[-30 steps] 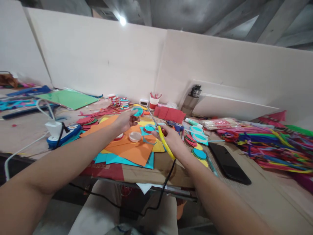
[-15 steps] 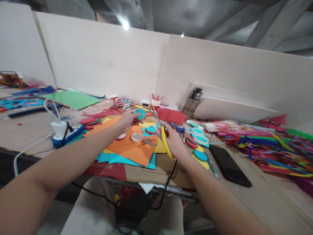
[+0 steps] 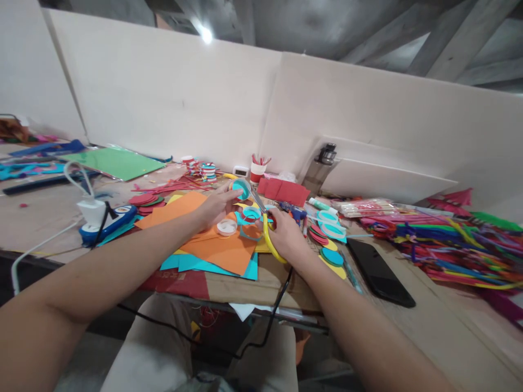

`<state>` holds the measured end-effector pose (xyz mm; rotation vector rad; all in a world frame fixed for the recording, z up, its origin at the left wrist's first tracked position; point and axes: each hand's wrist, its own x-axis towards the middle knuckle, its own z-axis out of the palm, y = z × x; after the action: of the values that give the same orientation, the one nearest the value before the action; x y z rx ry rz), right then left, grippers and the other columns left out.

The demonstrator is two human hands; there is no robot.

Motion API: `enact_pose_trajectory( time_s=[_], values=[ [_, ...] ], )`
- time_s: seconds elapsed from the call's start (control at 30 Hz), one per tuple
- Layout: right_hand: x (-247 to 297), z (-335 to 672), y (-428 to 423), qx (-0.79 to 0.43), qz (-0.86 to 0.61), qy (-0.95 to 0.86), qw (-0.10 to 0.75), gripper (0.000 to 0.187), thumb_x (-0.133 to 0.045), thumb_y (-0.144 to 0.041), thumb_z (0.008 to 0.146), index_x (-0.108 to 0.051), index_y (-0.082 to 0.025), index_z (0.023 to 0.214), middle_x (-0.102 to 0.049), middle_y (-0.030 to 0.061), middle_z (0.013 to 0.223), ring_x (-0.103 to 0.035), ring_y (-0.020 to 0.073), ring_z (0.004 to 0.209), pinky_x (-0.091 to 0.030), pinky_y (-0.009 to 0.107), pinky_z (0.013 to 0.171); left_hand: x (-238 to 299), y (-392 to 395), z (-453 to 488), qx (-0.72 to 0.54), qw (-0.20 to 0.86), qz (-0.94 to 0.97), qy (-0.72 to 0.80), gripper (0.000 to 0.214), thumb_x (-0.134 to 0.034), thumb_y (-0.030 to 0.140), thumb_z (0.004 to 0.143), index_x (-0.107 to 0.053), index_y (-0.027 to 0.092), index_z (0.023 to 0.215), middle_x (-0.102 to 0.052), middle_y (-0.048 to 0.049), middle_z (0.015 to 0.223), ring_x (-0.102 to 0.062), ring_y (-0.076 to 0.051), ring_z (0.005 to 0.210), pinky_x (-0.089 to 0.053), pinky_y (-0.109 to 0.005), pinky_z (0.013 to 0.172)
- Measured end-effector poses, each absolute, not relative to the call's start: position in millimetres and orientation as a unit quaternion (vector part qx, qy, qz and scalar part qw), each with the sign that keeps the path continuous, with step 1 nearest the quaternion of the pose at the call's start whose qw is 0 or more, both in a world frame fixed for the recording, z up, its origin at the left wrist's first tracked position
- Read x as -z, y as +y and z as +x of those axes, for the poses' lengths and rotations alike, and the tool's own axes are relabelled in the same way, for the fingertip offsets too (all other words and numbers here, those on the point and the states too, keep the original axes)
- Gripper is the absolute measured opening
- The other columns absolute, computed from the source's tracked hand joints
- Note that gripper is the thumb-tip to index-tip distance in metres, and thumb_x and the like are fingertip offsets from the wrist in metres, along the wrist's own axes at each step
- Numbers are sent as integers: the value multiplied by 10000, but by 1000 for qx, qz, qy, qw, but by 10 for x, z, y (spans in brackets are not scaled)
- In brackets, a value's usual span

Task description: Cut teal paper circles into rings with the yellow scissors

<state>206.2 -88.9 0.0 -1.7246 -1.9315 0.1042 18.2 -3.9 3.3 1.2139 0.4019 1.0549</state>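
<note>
My left hand (image 3: 220,206) is closed on a small round piece with a turquoise face and pale rim (image 3: 239,189), held up above the paper. My right hand (image 3: 281,231) grips yellow-handled scissors (image 3: 273,245), their blades pointing up and left at the edge of the round piece. Whether the blades touch it I cannot tell. Below lie an orange sheet (image 3: 229,253), a white ring (image 3: 226,227) and a turquoise cut-out with a red-edged ring (image 3: 249,215). Turquoise sheets (image 3: 212,267) stick out under the orange one.
Red discs (image 3: 147,200) and a blue power strip (image 3: 108,223) lie left. Rightward are turquoise rings (image 3: 332,224), turquoise discs (image 3: 332,257), a black phone (image 3: 379,272) and colourful pipe cleaners (image 3: 441,250). Behind stand a cup of red sticks (image 3: 258,171) and a bottle (image 3: 319,171).
The scissors have come from upright and apart to lean left, their blades now at the round piece. My left hand has shifted slightly right with it. The view has moved slightly.
</note>
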Motion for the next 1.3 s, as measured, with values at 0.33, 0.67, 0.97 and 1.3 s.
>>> enact_pose_trajectory(
  time_s=[0.33,0.67,0.97,1.3],
  values=[
    [-19,2085,-866,-110,-620,-696,346,314,-676,-216,799,-685,-189,1111,-748,54,965,-674,193,836,-502,289,743,5,90,137,-505,691,465,227,232,-694,252,780,-577,171,962,-679,-24,861,-661,-144,661,-456,-248,555],
    [-36,2161,-841,-93,-619,-681,379,375,-638,-205,791,-693,-198,1161,-748,76,1069,-682,224,947,-514,345,852,-30,40,132,-435,654,553,277,218,-762,284,683,-680,134,816,-688,-61,747,-622,-143,630,-469,-247,585],
    [2,2193,-795,-106,-623,-674,383,385,-674,-303,775,-699,-180,1138,-742,79,1033,-671,215,896,-511,351,844,-92,-62,51,-257,570,729,280,81,-773,254,689,-758,190,735,-686,-34,702,-566,-141,582,-386,-210,487],
    [31,2219,-755,-136,-619,-666,393,453,-667,-341,756,-695,-163,1171,-732,59,928,-653,213,824,-511,342,784,-100,-149,82,-239,610,724,216,234,-800,371,694,-780,184,832,-746,-89,850,-658,-185,715,-505,-261,633]
  ],
)
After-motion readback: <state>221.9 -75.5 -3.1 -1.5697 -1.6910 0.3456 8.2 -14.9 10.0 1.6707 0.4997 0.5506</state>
